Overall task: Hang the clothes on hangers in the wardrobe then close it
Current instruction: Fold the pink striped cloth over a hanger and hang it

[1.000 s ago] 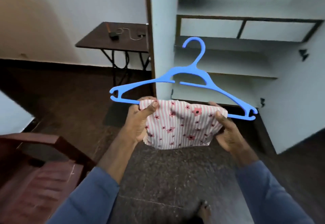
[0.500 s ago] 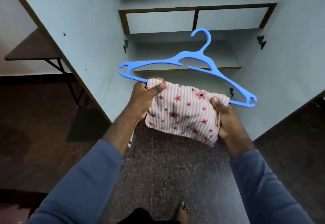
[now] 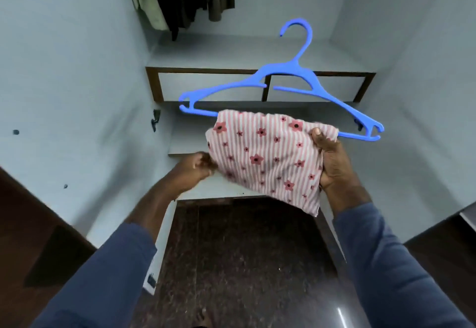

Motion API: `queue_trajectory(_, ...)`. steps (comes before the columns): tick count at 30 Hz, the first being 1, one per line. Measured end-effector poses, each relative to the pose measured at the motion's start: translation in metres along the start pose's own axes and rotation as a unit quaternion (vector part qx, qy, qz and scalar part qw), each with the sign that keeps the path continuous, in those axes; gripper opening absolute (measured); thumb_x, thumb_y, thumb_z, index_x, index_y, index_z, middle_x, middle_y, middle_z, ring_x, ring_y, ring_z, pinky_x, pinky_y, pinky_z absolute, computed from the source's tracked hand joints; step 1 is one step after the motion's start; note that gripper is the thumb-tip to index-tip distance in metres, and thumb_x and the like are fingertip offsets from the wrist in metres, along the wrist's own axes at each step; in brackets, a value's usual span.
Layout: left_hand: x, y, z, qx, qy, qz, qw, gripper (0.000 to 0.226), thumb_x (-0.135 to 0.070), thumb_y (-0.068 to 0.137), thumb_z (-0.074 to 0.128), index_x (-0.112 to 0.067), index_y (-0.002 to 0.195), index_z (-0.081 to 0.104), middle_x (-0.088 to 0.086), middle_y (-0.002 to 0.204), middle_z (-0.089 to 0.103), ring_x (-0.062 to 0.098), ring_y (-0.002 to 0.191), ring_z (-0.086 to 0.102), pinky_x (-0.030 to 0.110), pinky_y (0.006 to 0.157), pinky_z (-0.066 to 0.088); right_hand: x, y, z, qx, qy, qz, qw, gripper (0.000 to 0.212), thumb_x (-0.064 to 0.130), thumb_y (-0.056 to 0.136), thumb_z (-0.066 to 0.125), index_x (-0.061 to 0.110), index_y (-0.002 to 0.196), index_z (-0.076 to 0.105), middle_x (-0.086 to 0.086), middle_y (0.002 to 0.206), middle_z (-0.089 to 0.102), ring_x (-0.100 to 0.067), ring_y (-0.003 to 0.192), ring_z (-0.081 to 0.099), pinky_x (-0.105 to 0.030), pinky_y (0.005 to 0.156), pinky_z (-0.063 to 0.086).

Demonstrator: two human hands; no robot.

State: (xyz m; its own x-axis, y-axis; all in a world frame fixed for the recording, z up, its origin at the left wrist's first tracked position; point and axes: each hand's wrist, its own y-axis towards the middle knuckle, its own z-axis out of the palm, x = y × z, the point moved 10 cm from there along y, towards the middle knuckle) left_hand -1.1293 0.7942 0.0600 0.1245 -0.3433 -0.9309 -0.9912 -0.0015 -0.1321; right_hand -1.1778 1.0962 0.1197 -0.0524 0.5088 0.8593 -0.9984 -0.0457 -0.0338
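Note:
A blue plastic hanger [image 3: 286,70] is held up in front of the open wardrobe [image 3: 257,52], hook upward. A pink-and-white striped cloth with red flowers [image 3: 265,155] is draped over its lower bar. My right hand [image 3: 333,163] grips the cloth's right side together with the bar, thumb on top of the fabric. My left hand [image 3: 197,169] is lower, off the hanger, its curled fingers pinching the cloth's lower left edge; it is blurred.
Dark and pale garments [image 3: 180,0] hang at the wardrobe's top left. Below them is a shelf with two drawer fronts [image 3: 211,88] and a lower shelf. The pale blue doors stand open at left [image 3: 64,70] and right [image 3: 432,96]. Dark floor [image 3: 239,263] lies below.
I have stepped closer and now look up into the wardrobe. The hanger has risen. My left hand left the hanger bar and dropped to the cloth's lower left edge.

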Motion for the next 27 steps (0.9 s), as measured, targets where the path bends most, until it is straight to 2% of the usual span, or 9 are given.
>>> queue_trajectory(2, -0.033, 0.023, -0.014, -0.008, -0.141, 0.038, 0.989, 0.034, -0.016, 0.075, 0.067, -0.021, 0.109, 0.064, -0.003, 0.104, 0.072, 0.012, 0.101, 0.067, 0.022, 0.083, 0.051, 0.012, 0.029, 0.018, 0.017, 0.0, -0.009, 1.0, 0.029, 0.017, 0.092, 0.06, 0.004, 0.118, 0.058, -0.012, 0.101, 0.074, -0.026, 0.095, 0.071, -0.04, 0.077, 0.059)
queue_trajectory(4, -0.084, 0.053, -0.031, 0.005, -0.182, 0.1, 0.978, 0.042, -0.022, 0.076, 0.067, -0.018, 0.118, 0.061, -0.007, 0.11, 0.072, 0.006, 0.106, 0.065, 0.014, 0.083, 0.05, 0.028, 0.064, 0.033, 0.016, 0.012, -0.023, 1.0, 0.015, 0.015, 0.094, 0.056, 0.006, 0.105, 0.061, -0.008, 0.095, 0.075, -0.022, 0.09, 0.072, -0.038, 0.076, 0.06)
queue_trajectory(8, -0.166, 0.113, -0.071, -0.02, -0.202, 0.175, 0.963, 0.051, -0.04, 0.074, 0.078, -0.015, 0.116, 0.064, 0.0, 0.113, 0.067, 0.011, 0.106, 0.062, 0.031, 0.101, 0.047, 0.054, 0.124, 0.057, 0.015, 0.012, -0.044, 0.999, 0.007, 0.014, 0.092, 0.059, 0.011, 0.097, 0.063, -0.007, 0.093, 0.074, -0.02, 0.087, 0.07, -0.038, 0.08, 0.06)
queue_trajectory(10, -0.19, 0.141, -0.076, -0.015, -0.221, 0.182, 0.958, 0.036, -0.031, 0.082, 0.075, -0.014, 0.112, 0.066, -0.001, 0.108, 0.07, 0.013, 0.104, 0.064, 0.031, 0.098, 0.05, 0.062, 0.152, 0.062, 0.012, 0.008, -0.054, 0.998, 0.009, 0.012, 0.09, 0.062, 0.011, 0.099, 0.064, -0.006, 0.095, 0.072, -0.02, 0.091, 0.069, -0.04, 0.089, 0.056)
queue_trajectory(12, -0.21, 0.174, -0.078, -0.012, -0.252, 0.177, 0.951, 0.019, -0.018, 0.086, 0.07, -0.011, 0.103, 0.068, -0.002, 0.095, 0.074, 0.013, 0.092, 0.069, 0.028, 0.084, 0.052, 0.073, 0.184, 0.067, 0.023, 0.018, -0.061, 0.998, 0.012, 0.012, 0.09, 0.063, 0.012, 0.102, 0.064, -0.008, 0.101, 0.068, -0.023, 0.098, 0.065, -0.045, 0.102, 0.049)
queue_trajectory(14, -0.227, 0.202, -0.08, -0.023, -0.271, 0.17, 0.947, 0.008, -0.01, 0.089, 0.066, -0.009, 0.096, 0.068, 0.0, 0.087, 0.075, 0.015, 0.084, 0.07, 0.028, 0.079, 0.055, 0.081, 0.215, 0.072, 0.027, 0.022, -0.05, 0.998, 0.028, 0.016, 0.086, 0.068, 0.008, 0.113, 0.063, -0.016, 0.115, 0.064, -0.029, 0.108, 0.061, -0.05, 0.107, 0.045)
queue_trajectory(17, -0.246, 0.24, -0.085, -0.06, -0.282, 0.171, 0.942, 0.009, -0.005, 0.088, 0.066, -0.005, 0.097, 0.067, 0.005, 0.087, 0.074, 0.019, 0.082, 0.071, 0.032, 0.078, 0.057, 0.103, 0.259, 0.077, 0.032, 0.017, -0.057, 0.998, 0.043, 0.018, 0.082, 0.071, 0.005, 0.122, 0.061, -0.02, 0.119, 0.064, -0.031, 0.108, 0.064, -0.05, 0.098, 0.053)
queue_trajectory(21, -0.287, 0.29, -0.093, -0.113, -0.325, 0.201, 0.917, 0.013, -0.003, 0.087, 0.066, -0.003, 0.1, 0.066, 0.004, 0.082, 0.073, 0.017, 0.075, 0.07, 0.029, 0.069, 0.057, 0.148, 0.326, 0.099, 0.087, 0.007, -0.083, 0.993, 0.019, 0.015, 0.083, 0.064, 0.009, 0.102, 0.065, -0.011, 0.093, 0.073, -0.022, 0.085, 0.071, -0.039, 0.079, 0.061)
queue_trajectory(27, -0.387, 0.348, -0.12, -0.194, -0.325, 0.262, 0.888, 0.008, -0.007, 0.087, 0.068, -0.003, 0.094, 0.069, 0.009, 0.081, 0.073, 0.02, 0.074, 0.07, 0.036, 0.077, 0.057, 0.231, 0.421, 0.144, 0.147, -0.003, -0.108, 0.983, 0.012, 0.012, 0.097, 0.053, 0.011, 0.1, 0.065, -0.008, 0.09, 0.073, -0.021, 0.086, 0.069, -0.034, 0.072, 0.06)
